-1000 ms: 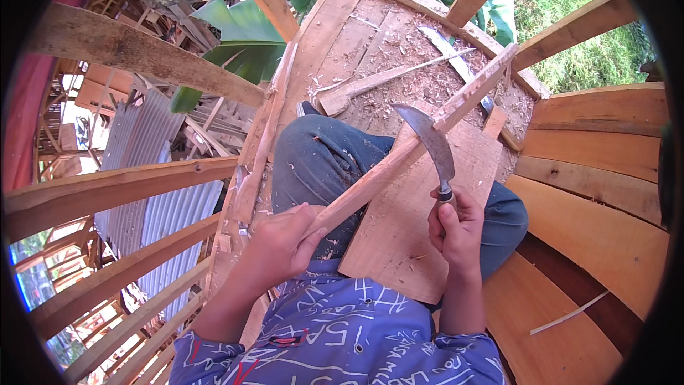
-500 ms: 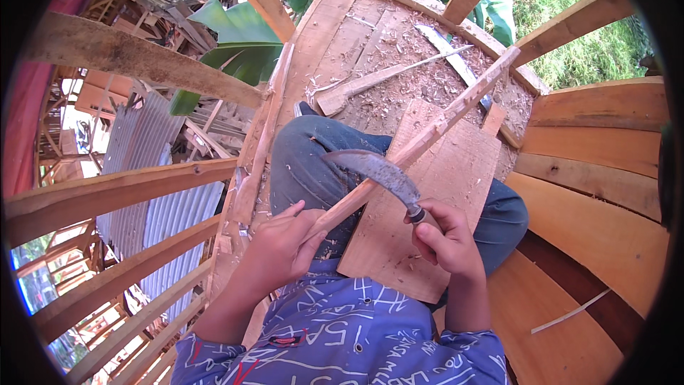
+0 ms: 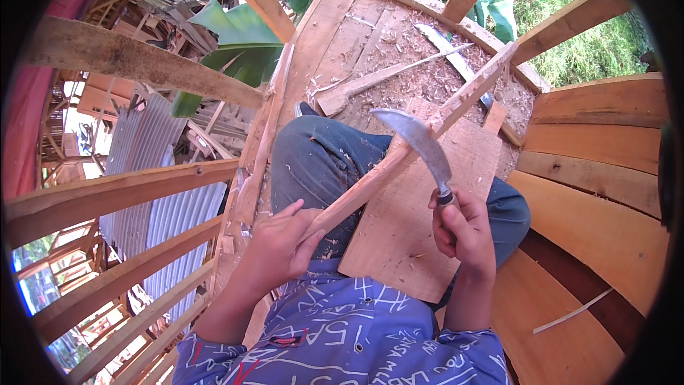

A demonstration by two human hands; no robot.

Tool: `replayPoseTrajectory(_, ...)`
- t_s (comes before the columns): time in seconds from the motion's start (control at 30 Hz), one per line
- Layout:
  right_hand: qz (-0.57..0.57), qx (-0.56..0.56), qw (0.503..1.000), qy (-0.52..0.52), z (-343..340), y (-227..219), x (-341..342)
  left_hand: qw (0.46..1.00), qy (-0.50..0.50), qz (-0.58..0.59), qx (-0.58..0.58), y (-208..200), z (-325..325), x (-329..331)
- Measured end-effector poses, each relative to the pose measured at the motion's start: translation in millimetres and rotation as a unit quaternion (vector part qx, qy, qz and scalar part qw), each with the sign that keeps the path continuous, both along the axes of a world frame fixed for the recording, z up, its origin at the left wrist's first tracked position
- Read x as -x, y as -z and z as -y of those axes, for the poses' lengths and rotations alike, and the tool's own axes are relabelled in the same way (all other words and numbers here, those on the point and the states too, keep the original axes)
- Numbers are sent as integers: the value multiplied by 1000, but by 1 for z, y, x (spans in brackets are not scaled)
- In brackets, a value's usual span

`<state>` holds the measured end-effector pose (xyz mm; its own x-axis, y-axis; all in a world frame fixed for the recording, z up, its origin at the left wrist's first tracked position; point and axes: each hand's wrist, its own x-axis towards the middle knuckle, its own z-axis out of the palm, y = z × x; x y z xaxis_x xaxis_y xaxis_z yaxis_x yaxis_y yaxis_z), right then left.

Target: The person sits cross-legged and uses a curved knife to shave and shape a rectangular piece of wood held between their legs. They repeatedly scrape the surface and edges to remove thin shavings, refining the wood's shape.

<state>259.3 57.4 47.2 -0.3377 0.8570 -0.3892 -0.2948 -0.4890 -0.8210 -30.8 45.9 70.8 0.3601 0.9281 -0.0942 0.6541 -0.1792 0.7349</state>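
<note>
My left hand point(image 3: 288, 242) is closed around the near end of a long wooden stick point(image 3: 370, 189), which slants away to the far right, its far part near the railing. In my right hand point(image 3: 464, 228) is the dark handle of a sickle point(image 3: 420, 141). Its curved, worn blade crosses over the stick, tip pointing left; whether it touches the wood I cannot tell. Under the stick a wide wooden board point(image 3: 410, 235) lies across my lap, over my bent legs in dark trousers.
Wood shavings litter the plank floor point(image 3: 342, 18) ahead. A thinner piece of wood point(image 3: 356, 89) and a long flat blade point(image 3: 449, 50) lie there. Slatted railings point(image 3: 142, 71) stand to the left, with corrugated sheets point(image 3: 142, 164) below. Planks point(image 3: 591, 142) form a wall at the right.
My right hand has moved the sickle to the right and slightly farther along the stick, its blade now turned more steeply. The left hand and stick have hardly moved.
</note>
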Motion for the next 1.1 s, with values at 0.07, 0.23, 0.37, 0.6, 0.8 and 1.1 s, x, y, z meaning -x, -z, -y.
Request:
replayPoseTrajectory(0.07, 32, -34, 997, -66, 1, 0, 5, 1000, -4, -1, -2, 0, 1, 0)
replayPoseTrajectory(0.23, 64, -29, 992, 105, 2, 2, 1, 1000, -7, 16, -17, 3, 2, -2)
replayPoseTrajectory(0.37, 238, -171, 933, 210, 13, 18, 11, 1000, 6, 5, 0, 1, -2, -5)
replayPoseTrajectory(0.6, 32, -128, 947, 292, 4, 6, -20, 1000, 2, 1, -7, 2, 2, -4)
replayPoseTrajectory(0.8, 59, -13, 997, 38, 13, 0, 8, 1000, -2, -1, -11, 2, 0, -8)
replayPoseTrajectory(1.1, 331, -284, 826, 358, 5, 35, 3, 1000, -3, 0, 1, 2, 0, -7)
